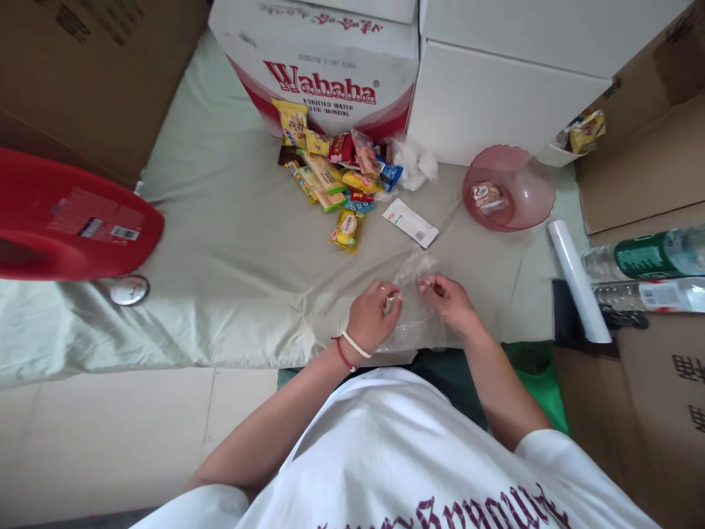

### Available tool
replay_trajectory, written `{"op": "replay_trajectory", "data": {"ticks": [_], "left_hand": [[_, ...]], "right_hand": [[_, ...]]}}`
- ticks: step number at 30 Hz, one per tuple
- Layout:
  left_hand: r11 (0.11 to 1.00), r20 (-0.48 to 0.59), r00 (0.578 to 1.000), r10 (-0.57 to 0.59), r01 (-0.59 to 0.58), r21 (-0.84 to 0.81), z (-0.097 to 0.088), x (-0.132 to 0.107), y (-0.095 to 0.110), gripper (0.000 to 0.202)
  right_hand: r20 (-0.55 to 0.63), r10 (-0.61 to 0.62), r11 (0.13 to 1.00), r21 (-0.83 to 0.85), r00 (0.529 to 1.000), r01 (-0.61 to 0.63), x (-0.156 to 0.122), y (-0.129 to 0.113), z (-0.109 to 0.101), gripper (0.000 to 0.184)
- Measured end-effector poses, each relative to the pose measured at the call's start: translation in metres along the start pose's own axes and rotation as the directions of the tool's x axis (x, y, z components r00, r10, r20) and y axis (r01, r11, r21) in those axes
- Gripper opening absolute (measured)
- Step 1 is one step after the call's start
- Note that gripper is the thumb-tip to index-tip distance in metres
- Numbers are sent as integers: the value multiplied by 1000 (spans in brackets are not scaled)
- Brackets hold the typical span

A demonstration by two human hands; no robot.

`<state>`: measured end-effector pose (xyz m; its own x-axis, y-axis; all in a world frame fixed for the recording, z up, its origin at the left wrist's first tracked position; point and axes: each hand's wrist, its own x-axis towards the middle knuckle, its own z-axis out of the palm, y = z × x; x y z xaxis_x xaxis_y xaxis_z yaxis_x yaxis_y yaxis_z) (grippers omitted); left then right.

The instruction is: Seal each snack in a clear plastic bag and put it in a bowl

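Observation:
My left hand and my right hand are both closed in a pinch on the top edge of a clear plastic bag that lies on the pale green cloth near its front edge. The hands sit close together, one at each side of the bag's mouth. A bead bracelet and a red string circle my left wrist. Beyond the bag lies a heap of small snack packets, and a white flat packet lies between the heap and my hands.
A Wahaha carton and white boxes stand at the back. A pink bowl holds one packet. A red basin sits left, a round metal lid beside it. Right: a white roll, water bottles, cardboard boxes.

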<state>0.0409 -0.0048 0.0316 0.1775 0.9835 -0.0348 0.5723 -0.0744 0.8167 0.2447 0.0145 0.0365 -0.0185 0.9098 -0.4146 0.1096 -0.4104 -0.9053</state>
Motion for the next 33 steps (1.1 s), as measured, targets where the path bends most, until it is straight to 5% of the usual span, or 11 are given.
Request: {"op": "replay_trajectory", "data": {"ticks": [3, 5, 8, 11, 15, 21, 26, 30, 33], "left_hand": [[997, 34, 997, -76, 76, -5, 10, -3, 2, 28], [969, 30, 986, -164, 167, -180, 14, -1, -3, 37], [735, 135, 947, -292, 313, -602, 13, 4, -12, 50], [448, 255, 893, -371, 413, -793, 4, 8, -18, 56], [333, 238, 880, -412, 388, -859, -20, 7, -26, 55], [403, 78, 872, -483, 301, -864, -63, 2, -49, 51], [654, -44, 856, -515, 360, -666, -92, 4, -74, 39], [794, -309, 752, -582, 444, -415, -117, 6, -97, 23], [851, -555, 648, -522, 443, -282, -126, 0, -91, 22]], "right_hand": [[106, 62, 955, 284, 992, -90, -3, -1, 12, 42], [171, 81, 903, 405, 982, -145, -7, -3, 16, 42], [204, 80, 860, 481, 976, -171, -10, -6, 17, 39], [205, 87, 850, 495, 975, -180, -7, -8, 15, 33], [121, 101, 888, 438, 988, -144, 1, -8, 17, 36], [-82, 34, 987, 157, 996, -21, 24, -5, 25, 38], [-123, -111, 990, -101, 986, 99, 46, -2, 30, 29], [-129, -158, 969, -213, 979, 128, 54, 3, 29, 24], [-178, -210, 940, -309, 961, 148, 50, 8, 28, 24]]}}
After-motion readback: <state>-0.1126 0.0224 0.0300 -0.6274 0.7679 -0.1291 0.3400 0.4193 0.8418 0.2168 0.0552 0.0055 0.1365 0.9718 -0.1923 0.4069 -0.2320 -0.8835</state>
